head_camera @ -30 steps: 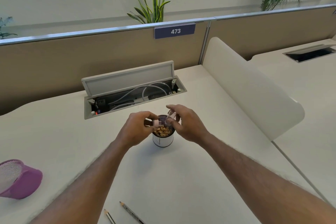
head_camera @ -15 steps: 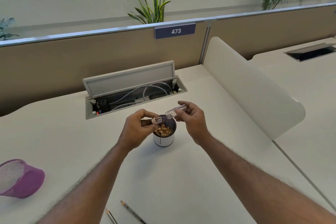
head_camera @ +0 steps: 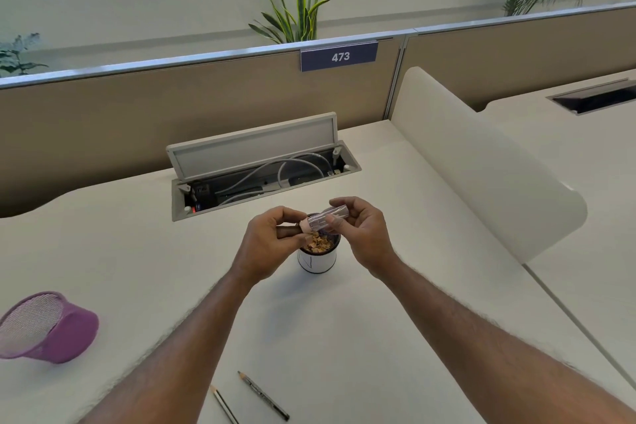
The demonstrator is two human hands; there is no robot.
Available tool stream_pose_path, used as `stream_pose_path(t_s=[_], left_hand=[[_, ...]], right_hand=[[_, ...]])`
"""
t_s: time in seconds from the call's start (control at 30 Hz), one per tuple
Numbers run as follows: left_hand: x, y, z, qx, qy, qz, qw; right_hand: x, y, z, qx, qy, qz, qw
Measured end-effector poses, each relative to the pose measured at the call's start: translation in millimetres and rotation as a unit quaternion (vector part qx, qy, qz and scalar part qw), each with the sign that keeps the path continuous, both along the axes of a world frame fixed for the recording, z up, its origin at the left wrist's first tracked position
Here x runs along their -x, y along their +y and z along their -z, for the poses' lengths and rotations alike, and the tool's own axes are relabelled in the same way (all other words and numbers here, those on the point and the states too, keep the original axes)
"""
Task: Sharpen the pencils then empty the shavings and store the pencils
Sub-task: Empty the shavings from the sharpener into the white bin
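Two hands of yours meet just above the small white cylindrical cup with a dark rim (head_camera: 316, 261). Your left hand (head_camera: 266, 246) has its fingers curled and pinches the small pink sharpener piece (head_camera: 305, 227) between the thumb and the fingertips. Your right hand (head_camera: 363, 234) pinches the clear plastic tube-shaped case (head_camera: 325, 221) with the thumb and the first fingers, and the other fingers are curled loosely behind. The case lies almost level, a little higher at its right end, and its left end touches the pink piece. Whether the two parts are pushed fully together, I cannot tell. Both parts hang over the mouth of the cup.

Inside the cup lies a heap of light brown wood shavings (head_camera: 318, 245), which reaches near the rim. The cup stands upright on the white desk (head_camera: 344, 337).

Nearer to you than the cup, a dark grey pencil (head_camera: 263, 396) and a pale pencil (head_camera: 223, 404) lie flat, side by side but apart, with their tips toward the cup. Far to the left of the cup, a purple mesh pencil holder (head_camera: 51, 329) lies on its side. Behind the cup is a grey cable box (head_camera: 254, 151) with its lid raised, and further behind it a beige partition with a dark blue plate reading 473 (head_camera: 339, 56). To the right of the cup stands a white rounded divider panel (head_camera: 481, 162).
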State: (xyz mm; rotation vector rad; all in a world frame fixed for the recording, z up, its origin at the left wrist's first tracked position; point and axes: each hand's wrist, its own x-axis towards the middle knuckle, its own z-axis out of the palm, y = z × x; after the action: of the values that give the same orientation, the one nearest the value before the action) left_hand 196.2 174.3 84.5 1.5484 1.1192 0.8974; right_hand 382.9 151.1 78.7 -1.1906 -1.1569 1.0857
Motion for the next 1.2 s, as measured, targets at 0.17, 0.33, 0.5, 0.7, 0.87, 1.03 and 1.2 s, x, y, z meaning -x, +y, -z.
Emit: stream_pose_path(t_s=[0.17,0.33,0.5,0.7,0.87,1.03,1.2], left_hand=[[9.9,-9.3,-8.1,-0.007,-0.004,0.016,1.000],[23.3,-20.6,-11.2,0.031,-0.059,0.016,0.998],[33.3,-28.7,-12.8,0.064,-0.098,-0.001,0.993],[42.3,-38.6,-12.7,0.093,-0.101,-0.020,0.990],[52.9,-43.5,-14.3,0.085,-0.083,-0.025,0.993],[61.4,-45.0,-18.0,0.058,-0.067,-0.005,0.996],[69.7,-49.3,-15.0,0.060,-0.080,0.005,0.995]], right_hand=[[4.3,-6.4,-5.4,0.001,0.009,-0.024,1.000],[10.2,-13.4,-10.4,0.002,0.018,-0.070,0.997],[16.6,-18.7,-11.0,0.000,0.024,-0.110,0.994],[26.9,-25.5,-14.7,-0.026,-0.013,-0.116,0.993],[38.4,-29.7,-17.0,-0.042,-0.037,-0.113,0.992],[46.1,-26.3,-19.2,-0.031,-0.047,-0.114,0.992],[50.9,-22.9,-22.4,-0.018,-0.065,-0.153,0.986]])
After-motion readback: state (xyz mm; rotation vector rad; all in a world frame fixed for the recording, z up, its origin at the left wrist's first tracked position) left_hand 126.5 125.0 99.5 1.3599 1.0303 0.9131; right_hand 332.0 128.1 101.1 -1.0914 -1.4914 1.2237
